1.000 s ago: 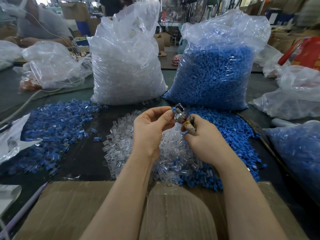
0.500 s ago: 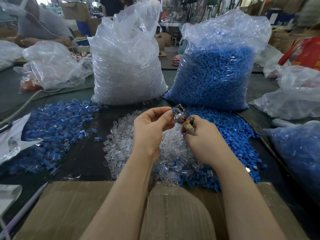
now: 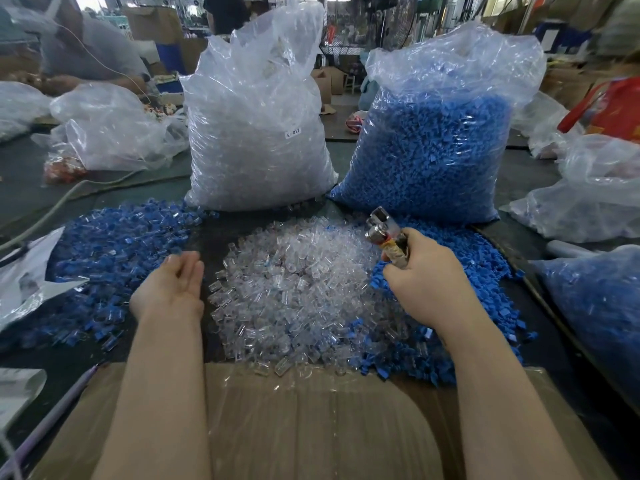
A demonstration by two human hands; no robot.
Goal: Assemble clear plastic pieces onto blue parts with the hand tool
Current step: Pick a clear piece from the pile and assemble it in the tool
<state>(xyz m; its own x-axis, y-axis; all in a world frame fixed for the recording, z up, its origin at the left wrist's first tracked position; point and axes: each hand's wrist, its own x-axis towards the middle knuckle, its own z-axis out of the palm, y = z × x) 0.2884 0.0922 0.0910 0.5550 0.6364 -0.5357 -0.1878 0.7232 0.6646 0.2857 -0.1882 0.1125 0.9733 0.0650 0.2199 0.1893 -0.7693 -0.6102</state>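
We note a dark table [image 3: 530, 174]; behind it, cardboard boxes [image 3: 152, 24], a seated person [image 3: 90, 50], and bright daylight at the far end.

Clear pieces [image 3: 294, 292] heaped centre, blue parts [image 3: 485, 271] piled right; metal tool [image 3: 386, 233] (tilted) above them

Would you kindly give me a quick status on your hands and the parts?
Left hand open, empty, beside the assembled pile. Right hand grips hand tool above clear pieces. Nothing blocking.
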